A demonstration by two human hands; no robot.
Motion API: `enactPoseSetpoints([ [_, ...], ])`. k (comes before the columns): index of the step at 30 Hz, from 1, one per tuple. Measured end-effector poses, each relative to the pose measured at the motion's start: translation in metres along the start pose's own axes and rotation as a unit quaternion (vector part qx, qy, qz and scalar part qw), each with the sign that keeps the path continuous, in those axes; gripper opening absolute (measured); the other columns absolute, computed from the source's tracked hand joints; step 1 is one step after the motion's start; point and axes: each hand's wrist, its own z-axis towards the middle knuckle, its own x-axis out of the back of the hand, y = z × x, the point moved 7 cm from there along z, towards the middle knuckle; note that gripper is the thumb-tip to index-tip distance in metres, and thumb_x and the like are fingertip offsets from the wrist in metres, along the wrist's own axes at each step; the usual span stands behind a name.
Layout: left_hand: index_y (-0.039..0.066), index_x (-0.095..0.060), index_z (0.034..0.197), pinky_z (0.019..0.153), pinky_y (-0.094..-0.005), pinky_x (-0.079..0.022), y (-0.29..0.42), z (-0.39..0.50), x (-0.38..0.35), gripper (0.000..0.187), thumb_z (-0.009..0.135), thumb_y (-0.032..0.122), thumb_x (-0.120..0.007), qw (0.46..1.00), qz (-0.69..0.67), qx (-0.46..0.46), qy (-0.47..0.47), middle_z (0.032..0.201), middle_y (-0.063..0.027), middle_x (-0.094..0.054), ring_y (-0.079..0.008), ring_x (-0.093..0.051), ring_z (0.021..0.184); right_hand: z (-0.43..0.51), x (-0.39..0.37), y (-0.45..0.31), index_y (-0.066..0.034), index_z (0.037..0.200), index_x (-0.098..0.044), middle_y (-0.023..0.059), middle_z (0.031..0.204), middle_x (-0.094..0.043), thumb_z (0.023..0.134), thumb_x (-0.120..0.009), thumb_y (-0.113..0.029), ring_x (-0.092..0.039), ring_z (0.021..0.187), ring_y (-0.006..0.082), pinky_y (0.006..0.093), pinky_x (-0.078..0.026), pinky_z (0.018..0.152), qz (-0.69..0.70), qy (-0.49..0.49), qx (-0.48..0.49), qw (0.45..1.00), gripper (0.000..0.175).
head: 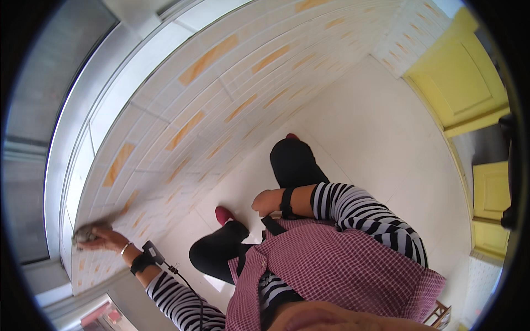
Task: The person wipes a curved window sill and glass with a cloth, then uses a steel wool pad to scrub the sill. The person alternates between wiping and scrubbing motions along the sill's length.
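Observation:
My left hand (105,240) reaches out to the far left and presses a crumpled grey cloth (84,233) against the tiled wall (198,99), close below the window ledge. The wall has white tiles with orange rectangles. On that wrist are a bracelet and a black strap carrying a small dark device (153,251) with a cable. Bent in front of my waist is my right hand (265,202), beside the checked apron (339,265). Its fingers curl downward and are partly hidden, so whether it holds anything is unclear.
A white tiled window ledge (120,89) runs above the wall, under a framed window (54,82). Yellow cabinet doors (459,78) line the right side. Pale floor tiles (364,128) lie under my red shoes (225,215). Part of a wooden stool or chair (437,314) shows at lower right.

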Motion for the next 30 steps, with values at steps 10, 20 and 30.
enactPoseSetpoints([
  [10,0.015,-0.023,0.152,0.103,-0.0694,-0.026,0.158,-0.082,-0.114,0.071,0.093,0.02,-0.063,0.984,0.056,-0.154,-0.072,0.151,-0.0358,-0.004,-0.057,-0.013,0.136,-0.014,0.012,-0.021,0.0007,0.081,-0.066,0.0194,0.076,-0.064,0.07,-0.064,-0.021,-0.064,0.075,0.0393,0.0499,-0.05,0.067,0.012,0.035,0.052,0.998,0.025],
  [20,0.041,-0.052,0.138,0.104,-0.063,-0.029,0.325,-0.17,-0.212,0.064,0.085,0.005,-0.057,0.843,0.055,-0.425,-0.325,0.158,-0.0064,-0.03,-0.0326,-0.034,0.14,-0.01,0.005,-0.01,0.0004,0.082,-0.066,0.0197,0.077,-0.064,0.071,-0.067,-0.025,-0.063,0.077,0.0389,0.0497,-0.049,0.069,-0.006,0.027,0.053,0.998,0.028],
  [30,0.019,-0.042,0.144,0.109,-0.0679,-0.023,0.093,-0.066,-0.038,0.057,0.092,0.028,-0.064,0.942,0.16,-0.269,-0.124,0.153,-0.0303,-0.024,-0.0546,-0.02,0.141,-0.041,0.0,-0.03,0.0036,0.082,-0.071,0.0228,0.079,-0.067,0.07,-0.067,-0.02,-0.065,0.075,0.0405,0.0502,-0.05,0.068,0.033,-0.033,0.042,0.998,0.027],
])
